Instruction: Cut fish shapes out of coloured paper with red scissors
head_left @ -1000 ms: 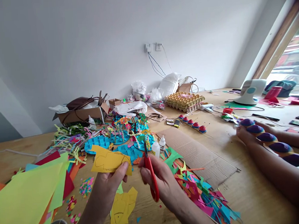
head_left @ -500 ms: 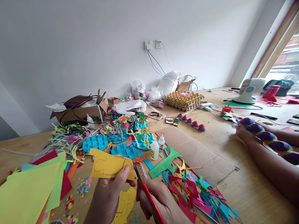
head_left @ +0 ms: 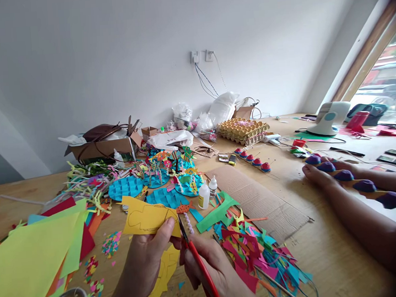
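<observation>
Between the thumb and fingers of my left hand (head_left: 147, 256) is a piece of yellow paper (head_left: 143, 218) with shapes drawn in dark outline. My right hand (head_left: 211, 260) grips red-handled scissors (head_left: 203, 270), whose dark blades meet the paper's right edge. Below my hands, another drawn-on yellow paper (head_left: 164, 273) lies on the table, partly hidden by my left hand. Just beyond the blades are an orange spotted paper cutout (head_left: 184, 208) and a twisted pale lilac strip (head_left: 188, 223).
White glue bottles (head_left: 204, 196) stand behind my hands, near blue paper bases (head_left: 166, 198). Paper scraps (head_left: 253, 253) heap at right, coloured sheets (head_left: 32, 255) at left. Cardboard (head_left: 256, 198) lies flat. Another person's arms (head_left: 344, 206) reach in, holding a painted egg-carton strip (head_left: 344, 175).
The yellow paper and scissors have shifted slightly right. The other person's hands and egg-carton strip have moved left, and the strip has tilted. The view has shifted a little.
</observation>
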### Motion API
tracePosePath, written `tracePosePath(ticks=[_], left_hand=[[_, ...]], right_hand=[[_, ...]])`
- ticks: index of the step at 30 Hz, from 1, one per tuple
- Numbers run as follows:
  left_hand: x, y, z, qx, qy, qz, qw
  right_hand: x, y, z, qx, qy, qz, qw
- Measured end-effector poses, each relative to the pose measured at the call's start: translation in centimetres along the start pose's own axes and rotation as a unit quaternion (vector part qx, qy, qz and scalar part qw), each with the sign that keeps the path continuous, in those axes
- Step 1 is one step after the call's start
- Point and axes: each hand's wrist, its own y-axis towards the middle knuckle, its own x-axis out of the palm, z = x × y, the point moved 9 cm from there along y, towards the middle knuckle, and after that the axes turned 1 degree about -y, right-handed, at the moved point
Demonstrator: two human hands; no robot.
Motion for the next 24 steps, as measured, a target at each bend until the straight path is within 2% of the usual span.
tracePosePath(ticks=[6, 13, 24], left_hand=[[0.2, 0.2, -0.5, -0.011, 0.034, -0.034, 0.999], [0.3, 0.1, -0.6, 0.007, 0.055, -0.048, 0.997], [1.0, 0.0, -0.5, -0.014, 0.035, -0.042, 0.998]], right_hand=[[-0.1, 0.0, -0.1, 0.005, -0.014, 0.005, 1.000], [-0.2, -0.1, -0.3, 0.010, -0.006, 0.012, 1.000], [-0.5, -0.4, 1.7, 0.036, 0.013, 0.016, 0.999]])
